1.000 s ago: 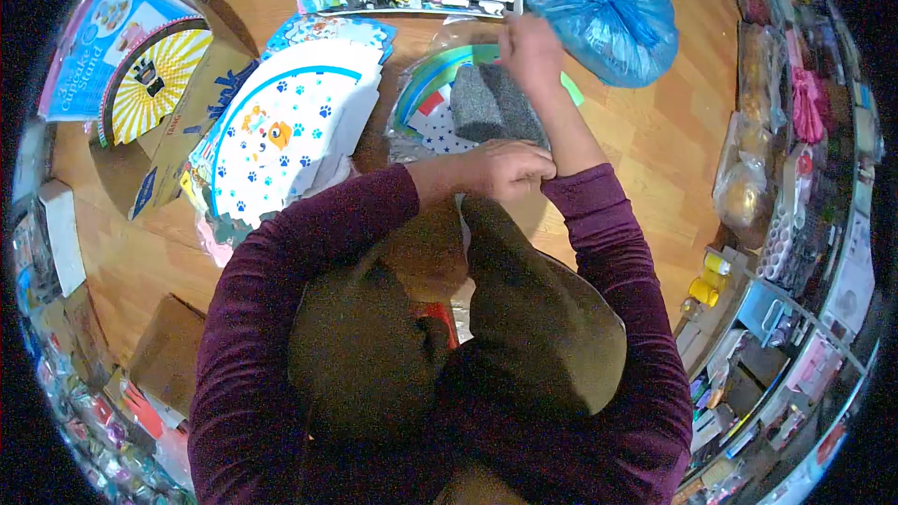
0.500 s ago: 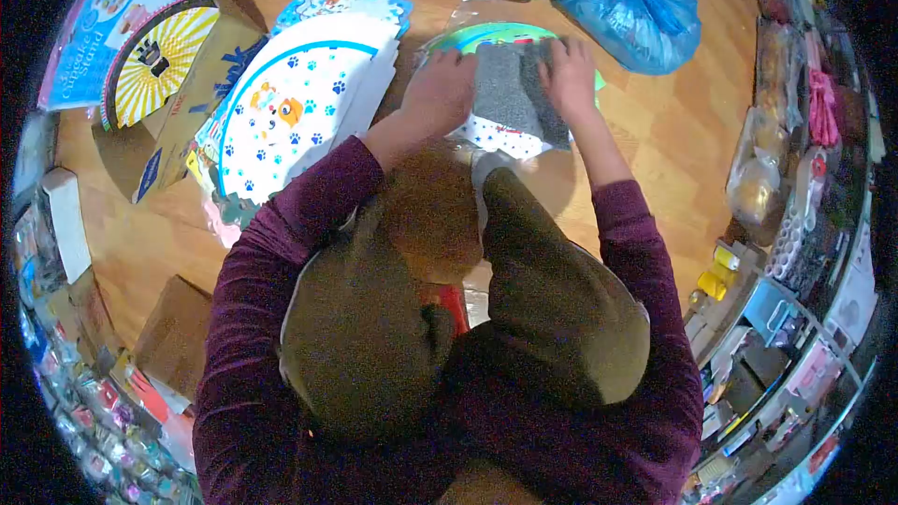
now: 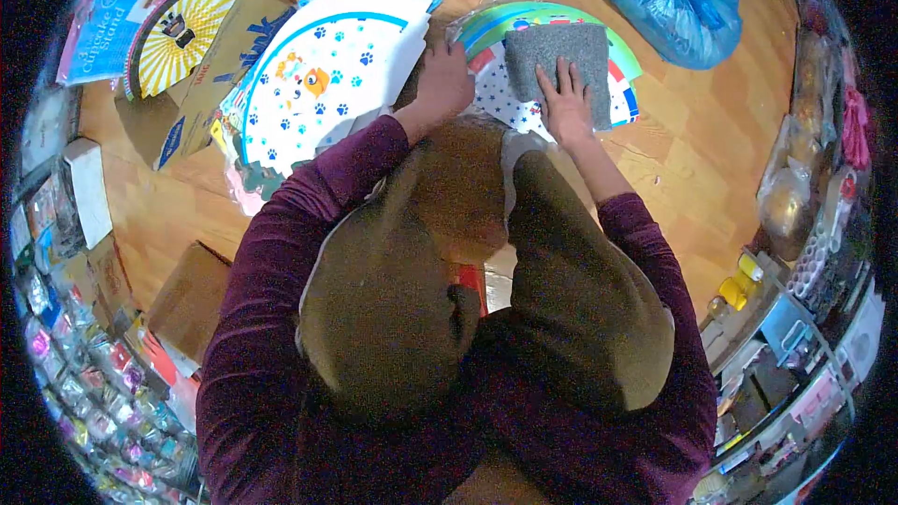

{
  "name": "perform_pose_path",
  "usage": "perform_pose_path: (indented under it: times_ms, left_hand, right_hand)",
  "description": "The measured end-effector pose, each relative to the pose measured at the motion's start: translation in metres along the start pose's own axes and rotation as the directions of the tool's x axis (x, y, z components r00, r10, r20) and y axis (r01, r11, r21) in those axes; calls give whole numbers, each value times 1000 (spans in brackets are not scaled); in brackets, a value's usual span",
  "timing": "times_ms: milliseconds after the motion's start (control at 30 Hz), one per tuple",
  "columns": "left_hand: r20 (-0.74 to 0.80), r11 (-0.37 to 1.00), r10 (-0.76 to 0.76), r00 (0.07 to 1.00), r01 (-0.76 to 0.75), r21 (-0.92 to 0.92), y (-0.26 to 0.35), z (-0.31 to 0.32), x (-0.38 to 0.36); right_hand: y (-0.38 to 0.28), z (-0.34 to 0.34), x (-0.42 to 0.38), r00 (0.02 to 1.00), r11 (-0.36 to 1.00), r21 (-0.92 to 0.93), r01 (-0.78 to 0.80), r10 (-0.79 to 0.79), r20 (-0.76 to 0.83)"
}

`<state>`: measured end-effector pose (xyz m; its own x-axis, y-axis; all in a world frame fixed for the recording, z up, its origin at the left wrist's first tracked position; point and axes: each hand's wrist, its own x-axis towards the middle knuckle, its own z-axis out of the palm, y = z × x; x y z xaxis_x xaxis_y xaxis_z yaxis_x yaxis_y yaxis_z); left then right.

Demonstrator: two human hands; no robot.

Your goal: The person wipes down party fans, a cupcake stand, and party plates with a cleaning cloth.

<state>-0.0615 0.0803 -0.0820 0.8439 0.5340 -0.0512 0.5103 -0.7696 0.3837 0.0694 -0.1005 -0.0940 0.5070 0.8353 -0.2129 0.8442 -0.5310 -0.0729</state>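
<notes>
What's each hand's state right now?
Left hand: beside the star-printed sheet; can't tell whether its grip is open or closed.
Right hand: open, resting on the grey cloth, not gripping it.

Under and all around my right hand (image 3: pixel 566 105) spreads a warm, wood-patterned floor (image 3: pixel 697 154), seams showing between its boards. Well off to the right of that hand, I have packed shelving (image 3: pixel 800 416) curving along the room's edge. More crowded shelves (image 3: pixel 105 402) stand far to the left of my left hand (image 3: pixel 444 79). Light falls brightly on the boards just right of my right hand.
</notes>
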Motion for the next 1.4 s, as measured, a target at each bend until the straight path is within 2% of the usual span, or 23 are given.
perform_pose_path:
  times_ms: [133, 200, 333, 433, 500, 533, 600, 667, 733, 767, 867, 933, 1033, 1133, 1233, 1300, 1333, 1400]
  left_hand:
    - [-47, 994, -30, 998, 25, -107, 3, -2, -1]
    - [142, 922, -134, 981, 176, -344, -3, 8, -4]
    - [166, 923, -100, 981, 154, -352, -5, 19, -8]
    - [168, 909, -156, 973, 208, -360, -6, 18, -3]
    - [247, 930, -106, 963, 183, -317, -11, 19, 2]
    - [246, 930, -112, 963, 189, -315, -13, 22, 4]
    - [128, 955, -88, 988, 120, -272, -13, 23, 3]
    - [141, 958, -85, 986, 119, -259, -9, 17, 5]
    - [153, 962, -80, 985, 117, -247, -6, 13, 5]
    - [156, 962, -87, 984, 124, -243, -5, 13, 6]
    - [174, 964, -71, 982, 112, -240, -6, 14, 7]
    - [188, 965, -45, 981, 91, -245, -7, 20, 7]
    - [186, 933, -58, 981, 119, -340, -3, 21, 8]
    - [192, 899, -78, 978, 152, -411, 3, 17, 1]
    - [153, 895, -43, 987, 106, -432, -1, 22, 2]
    - [217, 924, 61, 974, 27, -383, -9, 28, 5]
    - [218, 924, 62, 974, 27, -382, -10, 28, 5]
    - [337, 935, 50, 940, 75, -346, -11, 26, 8]
  right_hand:
    - [6, 3, 0, 996, 999, 43, 32, -28, -89]
    - [8, 2, -1, 996, 998, 49, 29, -25, -80]
    - [8, -1, 1, 992, 993, 112, 39, -25, -122]
    - [0, -12, -1, 993, 990, 139, 1, 15, -118]
    - [-5, -17, -2, 993, 990, 144, 10, 7, -119]
    - [-7, -19, -3, 993, 989, 148, 12, 6, -120]
    - [-12, -25, -3, 995, 986, 160, 38, -22, -98]
    - [-15, -23, -3, 996, 984, 170, 60, -47, -76]
    - [-18, -19, -1, 967, 968, 213, 130, -76, -245]
    - [-19, -17, 0, 967, 969, 212, 130, -76, -245]
    - [-22, -17, 0, 982, 983, 166, 75, -44, -184]
    - [-21, -11, -2, 999, 997, 73, 19, -15, -44]
    - [-17, -5, -4, 1000, 1000, 22, -10, 10, 17]
    - [-17, -3, -5, 1000, 999, 44, -22, 22, -1]
    - [-17, -4, -5, 1000, 997, 67, -27, 27, 9]
    - [-16, -4, -5, 1000, 997, 71, -24, 24, 7]
    - [-16, -4, -5, 1000, 997, 75, -22, 21, 7]
    - [-16, -4, -6, 1000, 996, 87, -16, 17, -9]
